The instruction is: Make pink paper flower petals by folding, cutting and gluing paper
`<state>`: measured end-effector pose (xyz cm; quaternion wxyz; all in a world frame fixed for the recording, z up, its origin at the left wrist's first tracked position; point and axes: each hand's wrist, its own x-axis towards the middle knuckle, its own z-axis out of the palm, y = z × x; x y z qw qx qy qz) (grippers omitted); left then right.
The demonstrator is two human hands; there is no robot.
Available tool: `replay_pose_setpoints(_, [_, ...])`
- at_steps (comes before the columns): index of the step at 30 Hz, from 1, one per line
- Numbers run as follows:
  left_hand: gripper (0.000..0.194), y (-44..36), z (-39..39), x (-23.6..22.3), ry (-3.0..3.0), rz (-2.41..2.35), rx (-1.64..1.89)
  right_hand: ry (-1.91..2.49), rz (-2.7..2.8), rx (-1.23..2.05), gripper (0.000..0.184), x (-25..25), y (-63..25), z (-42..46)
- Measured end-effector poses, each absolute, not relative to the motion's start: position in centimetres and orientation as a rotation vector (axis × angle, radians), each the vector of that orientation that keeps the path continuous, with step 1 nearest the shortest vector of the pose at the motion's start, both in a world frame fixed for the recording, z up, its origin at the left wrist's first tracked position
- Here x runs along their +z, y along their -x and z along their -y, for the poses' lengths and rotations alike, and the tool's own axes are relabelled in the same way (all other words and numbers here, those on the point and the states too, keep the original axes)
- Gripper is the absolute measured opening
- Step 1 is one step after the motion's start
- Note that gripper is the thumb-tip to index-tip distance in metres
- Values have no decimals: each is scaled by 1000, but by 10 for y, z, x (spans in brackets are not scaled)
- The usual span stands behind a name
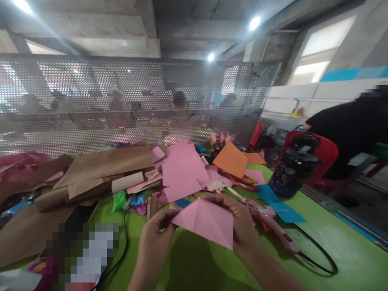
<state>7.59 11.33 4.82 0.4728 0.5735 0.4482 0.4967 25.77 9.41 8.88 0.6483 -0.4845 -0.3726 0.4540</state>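
- The left hand (160,228) pinches the left corner of a folded pink paper (209,222) between thumb and fingers.
- The right hand (233,214) grips the same paper along its upper right side, the thumb hidden behind it.
- That paper is held up above the near part of the green table (342,238), with creases running down from its top point.
- Just right of the right hand lies a pink glue gun (273,226) with a small red light; its black cord (325,252) loops over the table.
- A blue paper strip (280,206) lies beyond the glue gun, near a dark bottle (292,169) with a handle.
- Beyond the hands are a pile of pink sheets (183,169) and an orange sheet (230,159).
- Brown paper (112,161) spreads over the far left of the table, a green bundle (119,201) in front of it.
- A perforated metal screen (136,101) stands behind the table.
- On the right, a person in black (354,121) is beside a red chair (329,151).
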Motion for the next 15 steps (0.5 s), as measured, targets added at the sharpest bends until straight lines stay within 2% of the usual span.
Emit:
replay_pose_setpoints(8, [25, -72, -113, 43, -1367, -1151, 1375, 1144, 868, 1114, 16, 83, -264, -99])
replay_pose_setpoints(12, [23, -65, -114, 49, -1466, -1212, 1511, 1131, 1174, 1217, 48, 81, -280, -104])
replay_pose_setpoints(15, [20, -62, -116, 53, -1449, -1207, 1559, 1165, 1406, 1015, 58, 84, -291, -105])
